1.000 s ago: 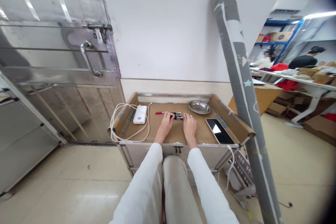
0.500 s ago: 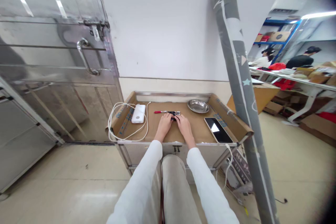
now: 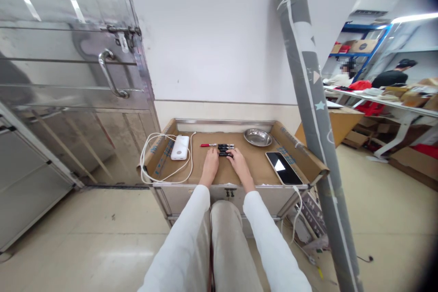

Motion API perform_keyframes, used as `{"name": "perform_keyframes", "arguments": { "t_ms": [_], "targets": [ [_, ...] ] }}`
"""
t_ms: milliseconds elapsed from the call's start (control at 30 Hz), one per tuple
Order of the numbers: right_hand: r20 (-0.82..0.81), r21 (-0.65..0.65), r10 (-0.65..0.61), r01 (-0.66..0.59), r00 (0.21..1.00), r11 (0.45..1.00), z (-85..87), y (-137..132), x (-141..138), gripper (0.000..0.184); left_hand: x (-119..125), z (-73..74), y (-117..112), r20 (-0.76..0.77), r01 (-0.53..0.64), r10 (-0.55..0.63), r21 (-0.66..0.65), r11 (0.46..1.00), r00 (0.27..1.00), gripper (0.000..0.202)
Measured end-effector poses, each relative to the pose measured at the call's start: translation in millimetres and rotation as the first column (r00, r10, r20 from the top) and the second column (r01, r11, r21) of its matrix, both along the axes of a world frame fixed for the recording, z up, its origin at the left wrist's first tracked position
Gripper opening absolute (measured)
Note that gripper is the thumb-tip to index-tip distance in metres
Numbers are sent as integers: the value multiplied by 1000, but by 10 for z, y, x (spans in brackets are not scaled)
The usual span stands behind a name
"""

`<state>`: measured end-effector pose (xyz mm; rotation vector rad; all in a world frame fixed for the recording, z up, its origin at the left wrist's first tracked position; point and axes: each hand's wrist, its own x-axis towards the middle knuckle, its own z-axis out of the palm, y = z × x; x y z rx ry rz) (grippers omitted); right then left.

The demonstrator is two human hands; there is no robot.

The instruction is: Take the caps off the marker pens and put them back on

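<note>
Several black marker pens [image 3: 226,146] lie side by side in a small row on the cardboard-covered cart top [image 3: 195,169]. A pen with a red end [image 3: 207,145] points left from the back of this row. My right hand [image 3: 239,164] has its fingertips closed at the right end of the nearest black marker [image 3: 224,154]. My left hand [image 3: 210,164] rests just left of that marker, its fingers stretched forward on the cardboard; I see nothing held in it.
A white power bank [image 3: 180,148] with a looped white cable [image 3: 145,155] sits on the left. Toward the right are a round metal dish [image 3: 258,137] and a phone [image 3: 284,169]. A tall grey patterned roll [image 3: 306,82] leans against the wall. Two people sit at the far right.
My left hand has shifted slightly left, away from the right hand, so more of the black markers show between them. The right hand has hardly moved.
</note>
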<state>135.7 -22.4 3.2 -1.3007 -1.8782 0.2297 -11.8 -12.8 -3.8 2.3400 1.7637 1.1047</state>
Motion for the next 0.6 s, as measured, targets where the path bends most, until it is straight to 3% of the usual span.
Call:
{"name": "perform_keyframes", "arguments": {
  "t_ms": [167,267,400,500,600],
  "targets": [
    [29,23,-84,83,996,996,7,-28,2,15,-34,22,-40,-5,-63,63,22,998,998,25],
    [76,16,-126,125,989,992,13,-38,-1,12,-36,67,-68,46,91,-94,64,994,995,25],
    [132,6,-154,155,979,988,48,-66,-8,14,-7,154,-96,141,360,-363,43,932,921,19],
    [172,-3,-189,192,967,981,80,-98,-15,17,1,218,-113,226,438,-419,-39,898,879,13],
    [205,-3,-222,227,953,974,98,-121,-19,20,-7,252,-122,253,395,-357,-114,912,899,9]
  ]
}}
